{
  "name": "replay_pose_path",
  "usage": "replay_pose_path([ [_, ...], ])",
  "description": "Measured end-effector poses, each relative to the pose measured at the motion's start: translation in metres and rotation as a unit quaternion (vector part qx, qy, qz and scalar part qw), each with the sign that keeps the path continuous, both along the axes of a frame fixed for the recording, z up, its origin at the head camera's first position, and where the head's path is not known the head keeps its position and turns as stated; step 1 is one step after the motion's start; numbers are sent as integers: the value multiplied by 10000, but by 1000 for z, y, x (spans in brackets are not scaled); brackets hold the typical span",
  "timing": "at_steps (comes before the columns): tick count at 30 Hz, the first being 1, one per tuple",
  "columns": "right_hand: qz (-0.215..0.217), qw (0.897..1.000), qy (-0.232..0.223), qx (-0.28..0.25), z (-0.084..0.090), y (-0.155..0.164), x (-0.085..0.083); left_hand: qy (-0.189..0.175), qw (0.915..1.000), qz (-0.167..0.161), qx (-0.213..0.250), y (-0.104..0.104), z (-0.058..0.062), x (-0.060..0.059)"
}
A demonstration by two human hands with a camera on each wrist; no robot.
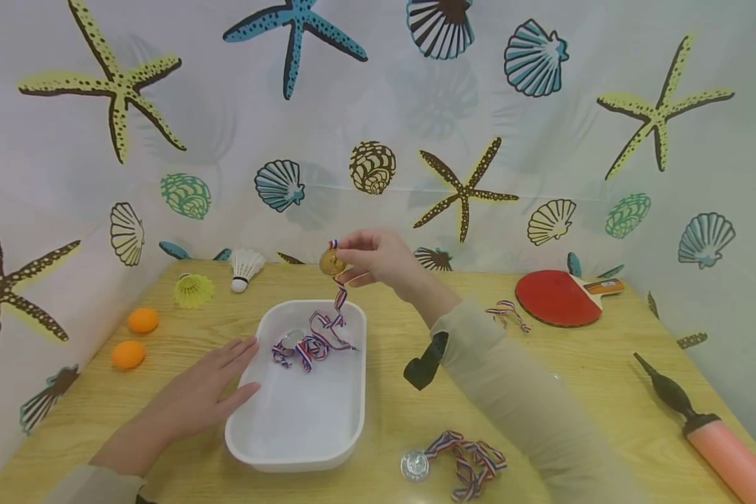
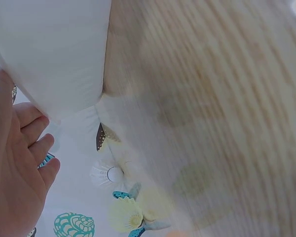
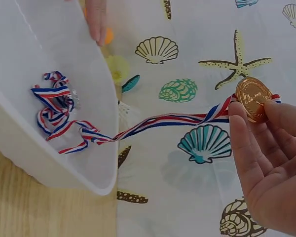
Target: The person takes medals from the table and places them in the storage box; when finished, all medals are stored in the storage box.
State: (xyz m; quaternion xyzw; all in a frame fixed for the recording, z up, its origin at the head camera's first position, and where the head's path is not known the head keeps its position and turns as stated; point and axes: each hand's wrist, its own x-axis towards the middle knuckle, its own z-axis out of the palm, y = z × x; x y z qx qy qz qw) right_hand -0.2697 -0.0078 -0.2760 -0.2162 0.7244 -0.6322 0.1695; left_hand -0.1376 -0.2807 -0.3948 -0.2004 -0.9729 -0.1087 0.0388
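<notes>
My right hand (image 1: 378, 259) pinches a gold medal (image 3: 253, 98) between thumb and fingers, above the far end of a white plastic tub (image 1: 360, 392). From the medal a red, white and blue ribbon (image 3: 172, 120) trails down into the tub. Inside lies a silver medal (image 1: 292, 340) amid tangled striped ribbon. My left hand (image 1: 211, 385) rests against the tub's left rim, fingers extended; the left wrist view shows its fingertips at the tub's edge.
Right of the tub lies another silver medal (image 1: 414, 465) with bunched ribbon. Farther right are a red table tennis paddle (image 1: 557, 297), a striped ribbon (image 1: 509, 313) and a hand pump (image 1: 724, 448). Two orange balls (image 1: 143, 320), a yellow shuttlecock (image 1: 192, 290) and a white shuttlecock (image 1: 246, 269) stand left.
</notes>
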Motion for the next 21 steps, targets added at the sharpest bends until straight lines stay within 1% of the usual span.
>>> replay_pose_path([
  [4,26,9993,36,374,-19,-4,-3,-8,10000,25,18,1,1,1],
  [9,81,9964,-29,849,-42,-10,-4,-85,9999,74,0,1,1,1],
  [12,134,9927,8,1201,-56,-15,-3,-82,9999,65,4,1,1,1],
  [16,110,9847,139,1734,-70,-22,-2,-90,10000,42,7,1,3,1],
  [19,122,9790,242,2023,-79,-28,-2,-85,10000,28,7,2,3,1],
  [21,143,9769,267,2116,-84,-32,-3,-62,10000,16,4,1,3,2],
])
